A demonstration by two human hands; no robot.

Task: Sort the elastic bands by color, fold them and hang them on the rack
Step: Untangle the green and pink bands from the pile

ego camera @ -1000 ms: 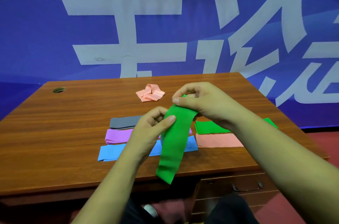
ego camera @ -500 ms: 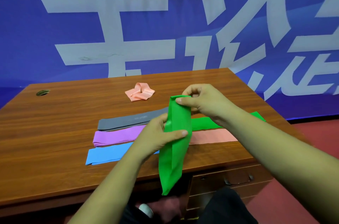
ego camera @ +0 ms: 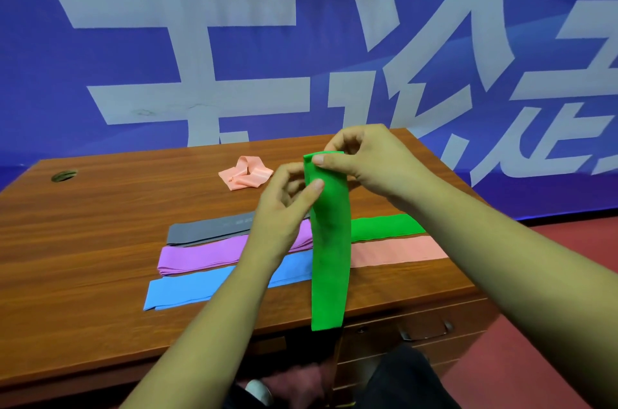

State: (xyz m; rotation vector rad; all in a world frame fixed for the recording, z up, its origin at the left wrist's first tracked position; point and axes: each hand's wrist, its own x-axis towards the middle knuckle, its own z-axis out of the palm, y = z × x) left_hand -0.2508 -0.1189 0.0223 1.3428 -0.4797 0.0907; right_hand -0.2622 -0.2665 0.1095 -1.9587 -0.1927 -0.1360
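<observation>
slippage was the main risk: the green band (ego camera: 329, 241) hung doubled above the near edge of the table (ego camera: 83, 241), its top fold pinched by the right hand (ego camera: 364, 157), with the left hand (ego camera: 284, 208) pinching its side edge just below. slick elastic could slide from either pinch, so the layers would skew or drop onto the sorted stacks (ego camera: 200, 258). a crumpled pink band (ego camera: 245, 172) lay unfolded farther back; no rack showed.
</observation>
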